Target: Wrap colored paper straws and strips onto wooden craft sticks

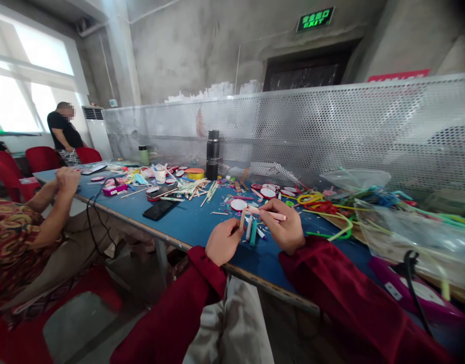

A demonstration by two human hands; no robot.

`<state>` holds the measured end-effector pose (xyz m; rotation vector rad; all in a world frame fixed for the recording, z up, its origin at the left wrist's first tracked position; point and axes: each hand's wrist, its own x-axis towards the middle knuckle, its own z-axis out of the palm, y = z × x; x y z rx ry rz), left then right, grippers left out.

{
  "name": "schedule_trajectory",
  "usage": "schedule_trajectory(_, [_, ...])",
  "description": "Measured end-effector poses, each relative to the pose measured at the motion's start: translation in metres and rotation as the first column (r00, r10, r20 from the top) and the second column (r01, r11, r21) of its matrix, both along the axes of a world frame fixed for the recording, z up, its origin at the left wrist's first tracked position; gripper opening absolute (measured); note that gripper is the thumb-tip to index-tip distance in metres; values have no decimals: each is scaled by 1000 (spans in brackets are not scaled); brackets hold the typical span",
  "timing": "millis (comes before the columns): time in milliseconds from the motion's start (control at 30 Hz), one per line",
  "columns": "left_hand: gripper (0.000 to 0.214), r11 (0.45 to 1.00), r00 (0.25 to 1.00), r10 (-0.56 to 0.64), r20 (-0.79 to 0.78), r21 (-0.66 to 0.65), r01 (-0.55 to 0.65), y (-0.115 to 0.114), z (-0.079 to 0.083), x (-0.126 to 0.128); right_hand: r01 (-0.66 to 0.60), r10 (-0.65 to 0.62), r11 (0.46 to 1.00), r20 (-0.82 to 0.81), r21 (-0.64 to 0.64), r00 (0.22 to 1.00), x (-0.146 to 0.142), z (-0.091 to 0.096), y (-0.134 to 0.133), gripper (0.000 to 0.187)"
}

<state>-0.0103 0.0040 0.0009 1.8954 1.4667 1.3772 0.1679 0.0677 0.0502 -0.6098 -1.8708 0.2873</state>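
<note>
My left hand is closed on a flat wooden craft stick, held upright just above the table edge. In my right hand, the fingers pinch a pale pink marker whose tip end points left at the top of the stick. Whether the tip touches the wood, I cannot tell. Between my hands on the blue table lie a teal marker, a grey marker and a white marker with a purple end. A round white disc with a red rim lies just behind the stick.
A black bottle stands at the back before a perforated metal screen. Loose sticks and a black phone lie to the left. Plastic bags and coloured strips crowd the right. A seated person's hands are at far left.
</note>
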Motion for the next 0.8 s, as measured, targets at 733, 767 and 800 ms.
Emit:
schedule_trajectory(733, [21, 1000, 1000, 0, -5, 0, 0, -1, 1, 0, -14, 15, 1000, 13, -18, 1000, -1, 3, -2, 17])
schedule_trajectory(767, [21, 1000, 1000, 1, -8, 3, -1, -1, 1, 0, -25, 25, 999, 22, -22, 999, 0, 3, -2, 17])
schedule_trajectory(800, [22, 1000, 1000, 3, -11, 6, -3, -1, 1, 0, -34, 35, 999, 28, -25, 999, 0, 3, -2, 17])
